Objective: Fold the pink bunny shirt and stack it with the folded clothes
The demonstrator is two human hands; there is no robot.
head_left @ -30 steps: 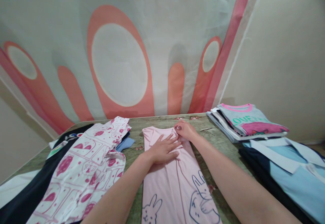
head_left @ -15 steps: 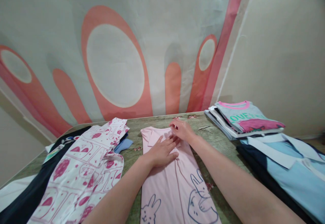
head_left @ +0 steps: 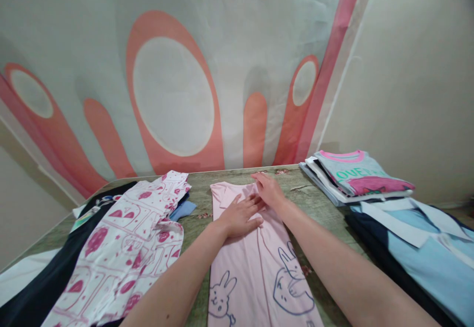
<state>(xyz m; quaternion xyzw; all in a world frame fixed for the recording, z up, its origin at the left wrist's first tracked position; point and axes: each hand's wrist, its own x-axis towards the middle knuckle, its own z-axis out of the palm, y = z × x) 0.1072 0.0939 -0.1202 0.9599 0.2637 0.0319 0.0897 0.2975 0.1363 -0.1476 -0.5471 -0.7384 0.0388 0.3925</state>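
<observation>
A pale pink garment with dark-outlined rabbit drawings (head_left: 242, 267) lies lengthwise in front of me, its sides turned inward. My left hand (head_left: 242, 216) rests flat on its upper part, fingers stretched toward the right. At the garment's top right corner is my right hand (head_left: 269, 188), touching the edge with its fingers extended. Part of the upper right side is hidden beneath my hands.
To the left lie a white garment with pink print (head_left: 122, 248) and a black one (head_left: 48, 277). A folded stack topped by a grey shirt with pink trim (head_left: 359, 169) stands at the right rear. Nearer is light blue clothing (head_left: 418, 253). Behind the wooden-patterned table (head_left: 311, 223) hangs a printed sheet (head_left: 229, 45).
My right hand's fingers have straightened at the garment's top right corner. My left hand stays flat on the garment. The view has shifted slightly.
</observation>
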